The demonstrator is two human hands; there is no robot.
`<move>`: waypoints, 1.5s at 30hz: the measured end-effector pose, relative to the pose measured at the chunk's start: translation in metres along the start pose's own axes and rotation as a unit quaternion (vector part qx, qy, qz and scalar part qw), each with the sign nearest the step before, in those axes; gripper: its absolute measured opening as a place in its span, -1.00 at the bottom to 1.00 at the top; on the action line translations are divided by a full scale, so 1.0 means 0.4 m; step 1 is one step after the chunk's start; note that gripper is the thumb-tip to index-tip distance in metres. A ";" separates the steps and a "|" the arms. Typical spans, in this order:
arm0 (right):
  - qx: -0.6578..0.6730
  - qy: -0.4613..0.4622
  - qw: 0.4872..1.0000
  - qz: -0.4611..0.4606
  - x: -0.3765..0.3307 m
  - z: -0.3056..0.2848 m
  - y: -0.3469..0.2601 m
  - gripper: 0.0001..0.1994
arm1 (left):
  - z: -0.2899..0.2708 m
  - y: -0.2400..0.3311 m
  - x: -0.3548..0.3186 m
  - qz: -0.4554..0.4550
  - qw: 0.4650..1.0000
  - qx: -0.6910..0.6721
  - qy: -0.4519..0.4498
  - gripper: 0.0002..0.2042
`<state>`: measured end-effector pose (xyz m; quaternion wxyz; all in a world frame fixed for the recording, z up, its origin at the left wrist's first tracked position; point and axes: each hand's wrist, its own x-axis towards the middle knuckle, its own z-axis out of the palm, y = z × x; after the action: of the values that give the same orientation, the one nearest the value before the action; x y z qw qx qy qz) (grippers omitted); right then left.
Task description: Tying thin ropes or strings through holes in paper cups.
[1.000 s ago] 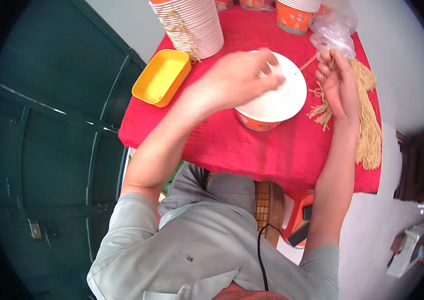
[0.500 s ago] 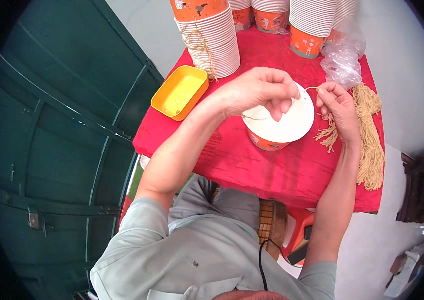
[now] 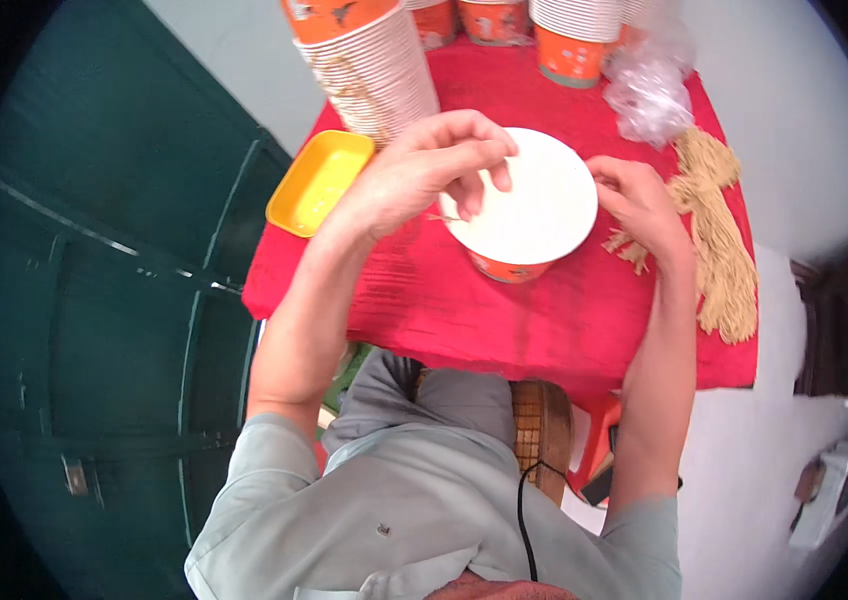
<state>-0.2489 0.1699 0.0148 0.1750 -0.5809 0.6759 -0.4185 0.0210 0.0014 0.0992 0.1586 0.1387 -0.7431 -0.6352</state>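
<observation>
A white-mouthed paper bucket (image 3: pixel 534 205) with an orange printed side stands on the red-covered table in front of me. Over its left rim, my left hand (image 3: pixel 434 168) is bent, thumb and forefinger closed together; whatever may be between them does not show. A short bit of tan cord (image 3: pixel 440 217) sticks out by the bucket's left side, under that hand. At the right rim my right hand (image 3: pixel 641 203) is closed in a pinch, its fingertips against the bucket's edge and partly hidden. The bundle of tan cords (image 3: pixel 719 240) lies just right of it.
A tall stack of paper buckets (image 3: pixel 374 75) and a yellow tray (image 3: pixel 284 215) stand at the left. More bucket stacks (image 3: pixel 574 55) line the back, with a crumpled clear plastic bag (image 3: pixel 649 95) beside them. The red cloth (image 3: pixel 424 310) covers the table.
My right hand has come down to the bucket's right rim; the cord end it pinched no longer shows. My left hand stays over the left rim. The whole view has shifted slightly.
</observation>
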 end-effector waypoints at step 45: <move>0.178 0.144 0.973 -0.010 0.010 0.007 -0.031 -0.80 | 0.138 0.007 0.175 0.117 0.992 0.044 0.021 -0.82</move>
<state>-0.2399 0.1657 0.0239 0.1721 -0.4808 0.6027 -0.6131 -0.0653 0.0230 0.0982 0.2407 0.0708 -0.7783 -0.5757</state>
